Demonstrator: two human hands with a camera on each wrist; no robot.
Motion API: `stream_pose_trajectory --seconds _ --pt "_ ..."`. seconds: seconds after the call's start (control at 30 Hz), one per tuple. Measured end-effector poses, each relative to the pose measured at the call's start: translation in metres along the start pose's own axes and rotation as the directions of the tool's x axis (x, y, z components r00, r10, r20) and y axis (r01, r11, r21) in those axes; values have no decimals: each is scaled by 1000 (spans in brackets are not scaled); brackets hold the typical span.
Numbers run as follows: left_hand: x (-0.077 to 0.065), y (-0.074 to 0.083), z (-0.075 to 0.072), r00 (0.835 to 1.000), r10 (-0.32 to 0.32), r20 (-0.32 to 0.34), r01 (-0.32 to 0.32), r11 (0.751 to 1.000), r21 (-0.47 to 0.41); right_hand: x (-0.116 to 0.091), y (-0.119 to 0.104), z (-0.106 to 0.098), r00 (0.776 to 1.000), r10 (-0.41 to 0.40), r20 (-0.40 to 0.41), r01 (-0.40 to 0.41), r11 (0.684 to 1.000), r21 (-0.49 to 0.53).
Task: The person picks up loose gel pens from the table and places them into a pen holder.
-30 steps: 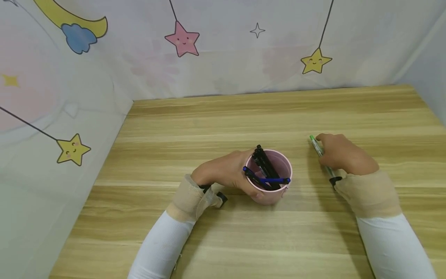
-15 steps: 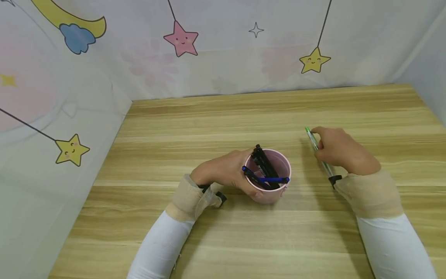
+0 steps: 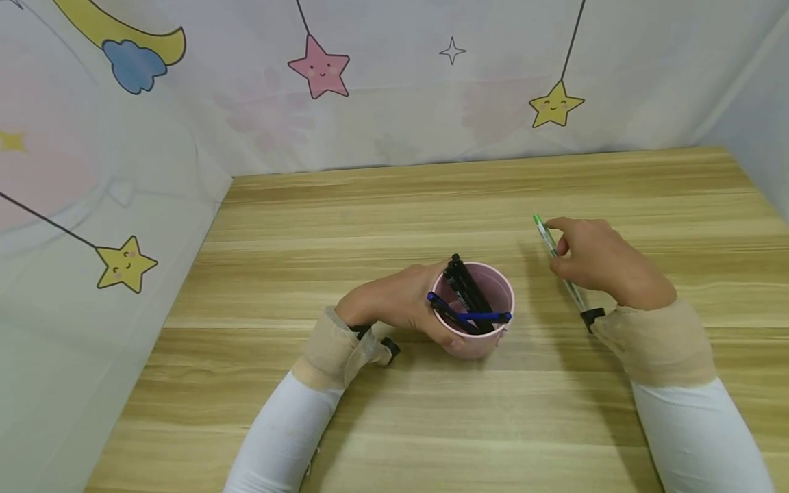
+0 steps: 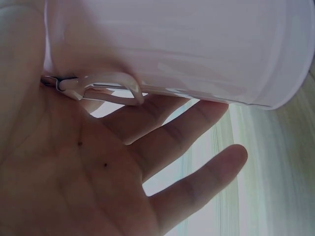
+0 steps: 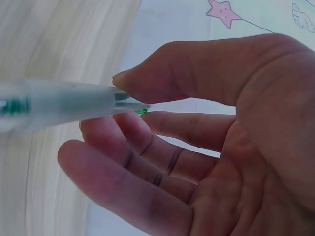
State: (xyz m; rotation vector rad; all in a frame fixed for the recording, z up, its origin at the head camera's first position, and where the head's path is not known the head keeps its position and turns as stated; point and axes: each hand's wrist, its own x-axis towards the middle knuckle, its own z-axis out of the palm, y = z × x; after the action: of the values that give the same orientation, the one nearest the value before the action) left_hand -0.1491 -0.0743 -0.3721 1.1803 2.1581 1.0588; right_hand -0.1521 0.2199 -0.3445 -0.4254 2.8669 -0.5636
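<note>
My left hand (image 3: pixel 401 301) grips the side of a small pink bucket (image 3: pixel 471 348). Several dark pens (image 3: pixel 470 287) lean inside it, and a blue-and-black pen (image 3: pixel 483 318) lies across near the rim. In the left wrist view the bucket's wall (image 4: pixel 187 44) and a small handle loop (image 4: pixel 110 81) lie against the fingers; the little finger stands apart. To the right, my right hand (image 3: pixel 598 257) pinches a slim clear pen (image 3: pixel 546 237) with a green end, between thumb and fingers. The right wrist view shows the pen's translucent barrel (image 5: pixel 64 102) up close, its far end hidden by the fingers.
A wood-grain table (image 3: pixel 370 226) carries everything. Behind it hangs a pale cloth backdrop (image 3: pixel 394 123) with printed stars, which continues along the left side. Both wrists wear beige wraps (image 3: pixel 668 342) with small black pieces (image 3: pixel 592 318) attached.
My right hand has moved a little forward and left with the green-ended pen. The left hand and the bucket have stayed in place.
</note>
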Motion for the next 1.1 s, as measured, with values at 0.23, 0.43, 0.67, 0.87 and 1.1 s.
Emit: stream_pose_trajectory --seconds 0.23,0.43,0.67,0.87,1.1 --pt "-1 0 -1 1000 -3 2 3 1000 -9 0 -4 0 999 -41 -26 41 999 1" --pt "0 0 -1 1000 0 5 0 1000 -13 -1 -6 -1 998 -52 -33 52 999 5" --pt "0 0 -1 1000 6 0 -6 1000 -13 -1 -8 -2 998 -52 -41 53 998 23" --pt "1 0 0 1000 3 8 -3 1000 -12 -1 -9 -3 996 -65 -59 67 997 39" --pt "0 1 0 1000 0 3 0 1000 -23 -2 -11 -4 994 -84 -71 88 995 53"
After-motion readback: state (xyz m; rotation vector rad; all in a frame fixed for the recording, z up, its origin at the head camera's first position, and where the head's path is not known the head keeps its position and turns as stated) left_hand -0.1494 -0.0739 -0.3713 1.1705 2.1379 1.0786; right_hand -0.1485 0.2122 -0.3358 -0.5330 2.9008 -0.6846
